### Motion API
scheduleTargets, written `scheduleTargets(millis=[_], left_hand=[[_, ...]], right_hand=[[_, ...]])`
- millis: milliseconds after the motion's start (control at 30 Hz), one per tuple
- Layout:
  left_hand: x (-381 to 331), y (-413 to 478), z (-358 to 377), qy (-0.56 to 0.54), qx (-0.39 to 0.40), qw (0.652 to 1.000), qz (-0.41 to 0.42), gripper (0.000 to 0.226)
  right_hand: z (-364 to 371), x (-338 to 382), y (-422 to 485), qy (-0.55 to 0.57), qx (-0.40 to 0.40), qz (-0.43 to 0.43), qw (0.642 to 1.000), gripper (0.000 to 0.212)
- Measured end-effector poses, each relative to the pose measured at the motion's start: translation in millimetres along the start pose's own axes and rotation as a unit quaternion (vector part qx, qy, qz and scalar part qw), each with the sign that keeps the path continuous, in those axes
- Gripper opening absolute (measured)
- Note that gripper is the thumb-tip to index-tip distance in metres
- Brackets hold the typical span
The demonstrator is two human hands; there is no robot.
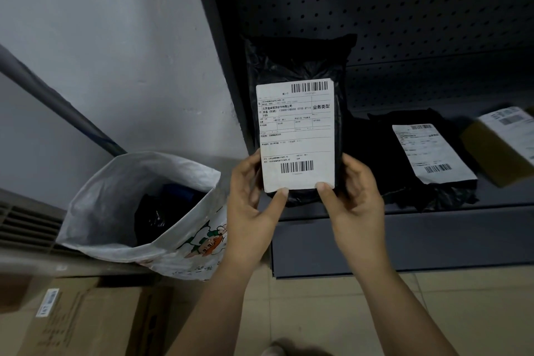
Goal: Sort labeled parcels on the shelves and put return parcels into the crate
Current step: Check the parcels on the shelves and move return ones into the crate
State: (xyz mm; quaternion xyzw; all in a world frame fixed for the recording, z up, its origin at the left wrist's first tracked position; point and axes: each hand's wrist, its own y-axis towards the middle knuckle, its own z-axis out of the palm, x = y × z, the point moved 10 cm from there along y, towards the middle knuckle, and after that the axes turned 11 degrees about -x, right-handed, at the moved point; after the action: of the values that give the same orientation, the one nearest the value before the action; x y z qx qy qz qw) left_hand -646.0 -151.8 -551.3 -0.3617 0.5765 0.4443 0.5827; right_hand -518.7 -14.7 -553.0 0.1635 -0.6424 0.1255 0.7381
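Note:
I hold a black plastic parcel (297,62) upright in front of the dark shelf (404,240), its white shipping label (296,136) facing me. My left hand (252,205) grips its lower left edge with the thumb on the label's corner. My right hand (357,196) grips the lower right edge the same way. On the shelf to the right lies a second black parcel (384,153) with its label up, and beyond it a brown box (497,153) with a label.
A white woven sack (121,205) stands open on the floor at the left, with dark parcels inside. A cardboard box (86,321) sits at the bottom left. The shelf has a perforated back panel (404,3). A grey wall is at the left.

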Motion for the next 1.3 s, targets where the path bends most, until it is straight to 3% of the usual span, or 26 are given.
scheduleTargets(millis=[633,1067,1300], left_hand=[[66.1,-11.0,-28.2,0.1,-0.016,0.992,-0.074,0.053],[103.0,11.7,-23.5,0.174,0.019,0.981,-0.086,0.046],[96.2,18.3,-20.5,0.265,0.056,0.962,-0.043,0.047]], right_hand=[[13.6,-70.0,-11.6,-0.18,0.084,0.082,0.977,0.049],[40.0,-84.7,1.1,-0.328,0.155,0.064,0.93,0.05],[32.0,-61.1,8.7,-0.363,0.14,0.008,0.921,0.044]])
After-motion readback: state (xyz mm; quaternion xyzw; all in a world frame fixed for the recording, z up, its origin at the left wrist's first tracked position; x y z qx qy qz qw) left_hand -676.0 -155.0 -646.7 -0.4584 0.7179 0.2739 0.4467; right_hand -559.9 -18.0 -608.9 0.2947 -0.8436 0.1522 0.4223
